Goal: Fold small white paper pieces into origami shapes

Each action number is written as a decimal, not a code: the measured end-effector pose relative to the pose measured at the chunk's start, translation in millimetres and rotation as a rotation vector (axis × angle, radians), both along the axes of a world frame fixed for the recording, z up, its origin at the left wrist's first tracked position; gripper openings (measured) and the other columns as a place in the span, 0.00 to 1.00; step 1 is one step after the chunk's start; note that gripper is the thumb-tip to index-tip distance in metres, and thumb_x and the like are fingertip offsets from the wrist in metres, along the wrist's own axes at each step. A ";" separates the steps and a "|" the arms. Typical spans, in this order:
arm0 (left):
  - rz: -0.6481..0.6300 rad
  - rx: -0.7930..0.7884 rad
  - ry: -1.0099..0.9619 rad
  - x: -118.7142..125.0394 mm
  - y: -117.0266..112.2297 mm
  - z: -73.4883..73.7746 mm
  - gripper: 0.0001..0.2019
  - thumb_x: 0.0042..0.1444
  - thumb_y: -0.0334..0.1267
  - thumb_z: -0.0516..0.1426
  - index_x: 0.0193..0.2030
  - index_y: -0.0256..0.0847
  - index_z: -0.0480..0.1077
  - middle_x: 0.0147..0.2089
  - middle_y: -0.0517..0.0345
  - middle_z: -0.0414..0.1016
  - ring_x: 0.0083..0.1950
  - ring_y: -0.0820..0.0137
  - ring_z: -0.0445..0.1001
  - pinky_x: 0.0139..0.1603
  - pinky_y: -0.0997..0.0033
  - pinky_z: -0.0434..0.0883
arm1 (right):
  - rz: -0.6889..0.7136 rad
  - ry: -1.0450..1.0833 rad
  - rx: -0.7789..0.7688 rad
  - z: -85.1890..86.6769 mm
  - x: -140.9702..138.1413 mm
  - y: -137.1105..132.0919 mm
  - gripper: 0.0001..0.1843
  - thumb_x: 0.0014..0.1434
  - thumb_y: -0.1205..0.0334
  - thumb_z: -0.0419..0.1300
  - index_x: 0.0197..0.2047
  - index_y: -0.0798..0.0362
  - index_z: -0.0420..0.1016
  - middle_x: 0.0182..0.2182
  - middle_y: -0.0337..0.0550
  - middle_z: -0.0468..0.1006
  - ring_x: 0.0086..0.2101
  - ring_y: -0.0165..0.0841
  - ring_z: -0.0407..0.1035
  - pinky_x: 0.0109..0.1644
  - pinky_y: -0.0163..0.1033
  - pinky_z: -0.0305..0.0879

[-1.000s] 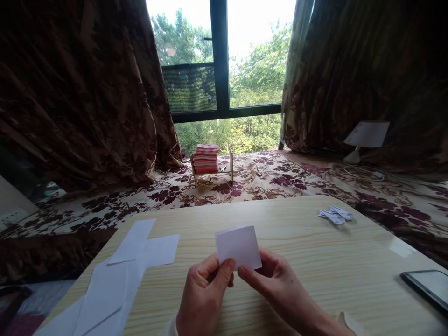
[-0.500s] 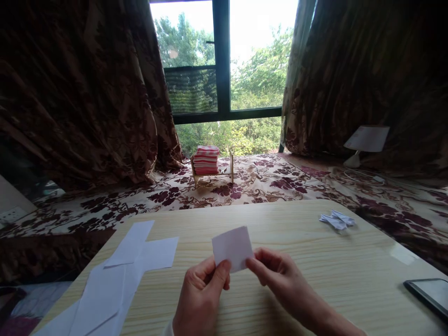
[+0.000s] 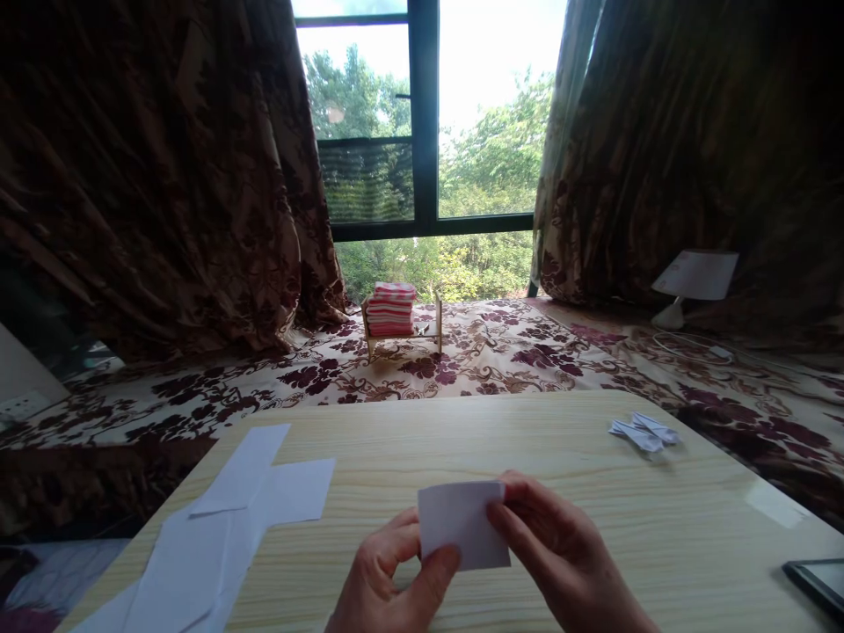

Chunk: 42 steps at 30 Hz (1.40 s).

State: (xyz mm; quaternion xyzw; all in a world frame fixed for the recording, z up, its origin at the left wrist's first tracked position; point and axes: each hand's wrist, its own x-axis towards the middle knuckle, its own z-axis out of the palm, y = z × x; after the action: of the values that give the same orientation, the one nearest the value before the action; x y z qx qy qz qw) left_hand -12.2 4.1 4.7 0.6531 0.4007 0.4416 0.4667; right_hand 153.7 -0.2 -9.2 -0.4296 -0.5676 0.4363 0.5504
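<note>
A small white piece of paper [image 3: 462,523] is held up above the table, roughly upright and facing me. My left hand [image 3: 399,571] pinches its lower left part, thumb in front and fingers behind. On the upper right edge, my right hand [image 3: 557,549] grips the paper between thumb and fingers. The fingertips behind the sheet are hidden. Left of my hands lie several overlapping white paper sheets [image 3: 185,563]. Toward the far right corner sits a small cluster of folded white paper pieces [image 3: 644,432].
The pale wood-grain table [image 3: 409,440] has a rounded far edge. A dark-edged device [image 3: 818,589] lies at the right edge. Beyond, on a floral cloth, stand a small rack [image 3: 440,325] with folded striped cloths [image 3: 390,312] and a white lamp [image 3: 695,274].
The paper has moved down and to the right and turned more level. My right hand has shifted its hold up to the upper right edge. The view has tilted slightly up.
</note>
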 end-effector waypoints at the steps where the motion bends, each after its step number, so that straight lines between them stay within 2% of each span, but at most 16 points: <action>1: -0.024 -0.020 -0.026 -1.0 0.7 -0.7 0.12 0.52 0.46 0.58 0.28 0.40 0.76 0.33 0.53 0.72 0.40 0.63 0.69 0.47 0.67 0.67 | -0.001 -0.017 0.012 -1.5 0.2 -0.1 0.12 0.58 0.53 0.57 0.30 0.52 0.72 0.26 0.40 0.70 0.27 0.31 0.65 0.30 0.32 0.65; 4: -0.074 -0.124 -0.106 -4.8 3.1 -7.1 0.16 0.49 0.51 0.59 0.31 0.37 0.76 0.32 0.53 0.70 0.36 0.65 0.69 0.39 0.69 0.68 | -0.014 -0.085 0.090 -7.2 -1.4 -0.6 0.09 0.58 0.56 0.58 0.30 0.52 0.72 0.26 0.40 0.71 0.28 0.31 0.67 0.30 0.32 0.67; 6: -0.085 -0.223 -0.135 -6.0 4.3 -13.5 0.18 0.49 0.52 0.59 0.32 0.36 0.75 0.29 0.55 0.68 0.30 0.69 0.67 0.32 0.72 0.67 | -0.031 -0.146 0.176 -10.4 -3.3 -0.9 0.05 0.58 0.60 0.58 0.36 0.50 0.72 0.27 0.39 0.73 0.28 0.31 0.69 0.30 0.31 0.68; 9: -0.088 -0.317 -0.169 -5.0 4.5 -20.8 0.20 0.49 0.53 0.59 0.32 0.34 0.75 0.27 0.56 0.67 0.28 0.71 0.66 0.29 0.73 0.65 | -0.063 -0.241 0.323 -12.1 -4.7 -0.6 0.13 0.57 0.66 0.58 0.47 0.46 0.68 0.28 0.36 0.75 0.27 0.29 0.70 0.31 0.29 0.70; 14: -0.068 -0.351 -0.197 -3.9 1.0 -18.4 0.18 0.49 0.50 0.59 0.31 0.33 0.74 0.28 0.56 0.66 0.28 0.72 0.63 0.29 0.74 0.62 | -0.125 -0.382 0.491 -9.7 -3.6 -0.5 0.16 0.56 0.71 0.59 0.46 0.44 0.67 0.29 0.35 0.75 0.26 0.28 0.69 0.30 0.28 0.70; 18: -0.054 -0.316 -0.139 -5.2 0.9 -14.9 0.17 0.50 0.49 0.58 0.30 0.33 0.73 0.29 0.57 0.65 0.30 0.72 0.63 0.29 0.74 0.61 | -0.141 -0.422 0.513 -8.3 -2.4 -1.1 0.19 0.56 0.71 0.58 0.49 0.45 0.66 0.29 0.36 0.74 0.26 0.28 0.69 0.30 0.29 0.70; 23: -0.043 -0.275 -0.103 -5.3 6.5 -25.5 0.19 0.50 0.51 0.57 0.31 0.33 0.73 0.27 0.57 0.65 0.28 0.72 0.62 0.28 0.73 0.60 | -0.099 -0.468 0.586 -7.8 -1.4 2.0 0.17 0.56 0.74 0.57 0.46 0.46 0.66 0.29 0.37 0.74 0.25 0.28 0.69 0.28 0.29 0.69; 27: -0.038 -0.274 -0.109 -5.0 7.9 -30.9 0.20 0.50 0.53 0.57 0.31 0.33 0.73 0.28 0.57 0.66 0.29 0.71 0.63 0.28 0.73 0.60 | -0.071 -0.498 0.624 -10.1 0.1 3.3 0.20 0.56 0.75 0.56 0.50 0.47 0.65 0.28 0.37 0.72 0.25 0.27 0.68 0.27 0.30 0.68; 33: -0.037 -0.321 -0.115 -4.8 5.3 -26.3 0.18 0.49 0.51 0.58 0.32 0.33 0.73 0.28 0.56 0.67 0.29 0.71 0.64 0.28 0.74 0.61 | -0.040 -0.502 0.620 -12.2 2.5 2.8 0.19 0.58 0.75 0.55 0.50 0.47 0.65 0.32 0.40 0.72 0.25 0.27 0.68 0.28 0.30 0.69; 38: -0.045 -0.292 -0.084 -5.1 5.2 -23.8 0.18 0.50 0.50 0.57 0.30 0.33 0.72 0.28 0.57 0.65 0.29 0.71 0.63 0.28 0.73 0.61 | -0.091 -0.484 0.578 -11.2 1.3 2.7 0.21 0.58 0.74 0.55 0.53 0.48 0.63 0.30 0.39 0.71 0.27 0.29 0.68 0.29 0.32 0.69; 42: -0.046 -0.287 -0.070 -4.9 4.1 -18.6 0.17 0.52 0.48 0.56 0.30 0.33 0.72 0.29 0.57 0.64 0.30 0.71 0.62 0.29 0.73 0.61 | -0.053 -0.474 0.580 -11.2 0.9 1.9 0.19 0.58 0.75 0.54 0.51 0.49 0.65 0.30 0.39 0.71 0.27 0.28 0.68 0.28 0.31 0.68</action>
State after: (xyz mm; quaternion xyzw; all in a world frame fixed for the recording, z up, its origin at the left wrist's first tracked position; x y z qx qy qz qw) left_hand -17.1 8.2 -13.9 0.5730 0.4283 0.3912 0.5790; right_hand 154.5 1.6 -20.4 -0.3595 -0.7680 0.1316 0.5134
